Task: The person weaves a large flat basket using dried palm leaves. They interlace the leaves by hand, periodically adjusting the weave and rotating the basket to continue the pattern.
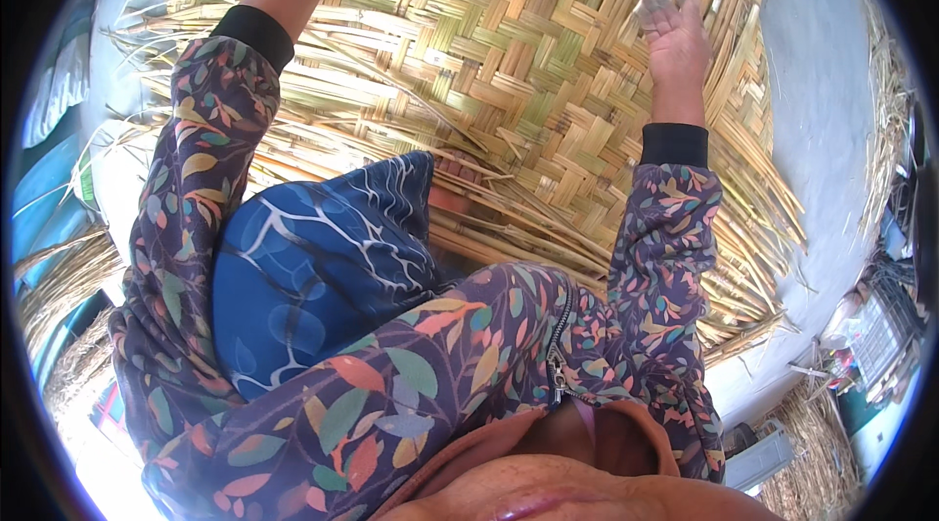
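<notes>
Reed mat [509, 81], spread flat on the ground under the kneeling person, shows a tight herringbone weave with loose straw-coloured ends fanning outward. Right hand [675, 37] rests open-palmed, pressing strands down, gripping nothing. Left hand reaches beyond the frame; its grip can't be told.

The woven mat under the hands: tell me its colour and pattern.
Pale straw yellow with greenish strips, the woven mat is plaited in a herringbone-like zigzag; the head view shows it.
</notes>
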Motion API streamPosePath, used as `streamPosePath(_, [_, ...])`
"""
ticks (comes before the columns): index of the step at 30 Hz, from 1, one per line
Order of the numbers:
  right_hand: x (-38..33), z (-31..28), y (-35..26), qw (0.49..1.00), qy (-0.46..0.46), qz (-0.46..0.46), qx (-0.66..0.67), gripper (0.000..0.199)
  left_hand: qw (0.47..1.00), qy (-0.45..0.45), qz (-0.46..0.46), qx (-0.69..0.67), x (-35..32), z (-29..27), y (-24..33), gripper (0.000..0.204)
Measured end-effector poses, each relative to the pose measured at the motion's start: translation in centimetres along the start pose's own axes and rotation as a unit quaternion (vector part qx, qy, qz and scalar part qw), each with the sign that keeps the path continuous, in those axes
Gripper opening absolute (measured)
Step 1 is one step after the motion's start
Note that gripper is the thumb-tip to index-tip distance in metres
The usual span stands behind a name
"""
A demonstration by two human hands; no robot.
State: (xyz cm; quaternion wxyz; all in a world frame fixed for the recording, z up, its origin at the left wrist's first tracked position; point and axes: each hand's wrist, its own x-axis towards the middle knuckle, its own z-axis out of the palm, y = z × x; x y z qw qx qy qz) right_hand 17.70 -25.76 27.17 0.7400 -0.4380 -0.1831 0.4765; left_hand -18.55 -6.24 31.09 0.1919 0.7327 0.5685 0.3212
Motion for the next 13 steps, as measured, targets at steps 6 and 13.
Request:
streamPosePath(6, [2.8, 6.9, 1.4, 0.912, -0.241, 0.012, -0.332, 0.073, 0.949, 0.026, -0.224, -0.222, 4.3, 3.4, 1.1, 0.018])
streamPosePath(13, [5.3, 14.8, 1.9, 0.719, -0.266, -0.120, -0.631, 0.031, 0.925, -0.170, -0.022, 0.339, 11.1, 5.4, -3.4, 0.038])
